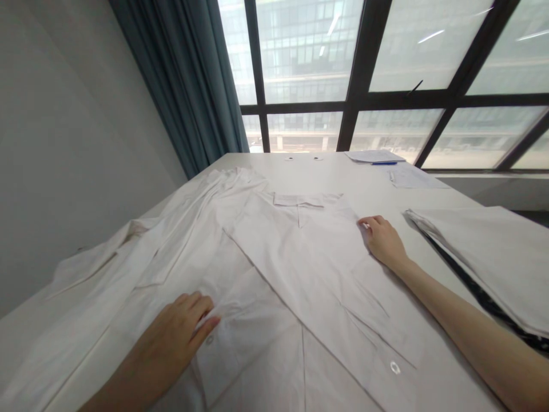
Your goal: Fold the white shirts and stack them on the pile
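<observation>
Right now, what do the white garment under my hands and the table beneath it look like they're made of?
The white garment looks like thin woven cloth, probably cotton or a blend, matte: it shows sharp creases, soft folds and a fine weave. The left hand and right hand lie flat on it. The table looks like a smooth, hard white surface, perhaps laminate, with a faint sheen.

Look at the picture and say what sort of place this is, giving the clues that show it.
Probably an office or workroom, high in a city building. Clues: the big dark-framed window facing another block, papers with a blue pen on the white table, and a white coat spread flat under both hands.
</observation>
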A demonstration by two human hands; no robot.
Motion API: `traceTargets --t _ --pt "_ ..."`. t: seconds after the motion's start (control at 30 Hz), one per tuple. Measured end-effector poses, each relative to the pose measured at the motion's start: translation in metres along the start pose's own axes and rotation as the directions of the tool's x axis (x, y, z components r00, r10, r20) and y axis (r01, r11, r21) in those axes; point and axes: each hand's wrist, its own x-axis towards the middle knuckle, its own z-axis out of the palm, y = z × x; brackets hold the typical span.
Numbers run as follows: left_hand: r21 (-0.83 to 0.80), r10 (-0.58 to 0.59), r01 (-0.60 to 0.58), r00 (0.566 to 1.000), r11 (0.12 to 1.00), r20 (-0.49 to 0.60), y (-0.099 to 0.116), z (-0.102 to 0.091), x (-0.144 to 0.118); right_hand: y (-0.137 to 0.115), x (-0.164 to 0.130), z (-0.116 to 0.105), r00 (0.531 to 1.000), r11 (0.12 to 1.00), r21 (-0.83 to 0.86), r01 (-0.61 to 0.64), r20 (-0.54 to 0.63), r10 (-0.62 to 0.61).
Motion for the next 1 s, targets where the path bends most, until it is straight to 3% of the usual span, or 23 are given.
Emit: traceTargets --t 0.13,0.23,0.33,0.4,0.5,0.67,0.8,1.0 --pt "0.043 0.111 -0.104 0.976 0.994 -0.187 0.014 0.005 0.002 0.007 0.005 -0.006 0.998 0.998 0.04 -0.041 -0.043 0.042" --pt "0.039 0.246 -0.243 0.953 0.969 -0.178 0.031 0.006 0.012 0.001 0.007 -0.012 0.993 0.991 0.091 0.095 -0.073 -0.088" --pt "0.014 0.331 -0.332 0.935 0.943 -0.131 0.038 0.007 0.038 -0.014 0.001 -0.009 0.949 0.944 0.115 0.308 0.034 -0.314" --pt "0.01 0.351 -0.353 0.929 0.936 -0.119 0.037 0.008 0.066 -0.023 -0.005 -0.002 0.921 0.936 0.1 0.336 0.171 -0.349" --pt "0.026 0.349 -0.348 0.935 0.937 -0.07 0.031 0.013 0.116 -0.028 -0.009 0.006 0.917 0.958 0.092 0.273 0.276 -0.288" --pt "0.082 0.339 -0.339 0.941 0.937 0.005 0.033 0.029 0.183 -0.041 -0.005 -0.012 0.924 0.929 0.29 0.231 0.233 -0.303" --pt "0.107 0.29 -0.298 0.953 0.949 0.083 0.035 0.043 0.203 -0.07 -0.013 -0.031 0.888 0.883 0.459 0.097 0.361 -0.285" --pt "0.13 0.276 -0.277 0.961 0.952 0.029 0.027 0.045 0.21 -0.095 -0.03 -0.037 0.814 0.857 0.513 0.047 0.478 -0.331"
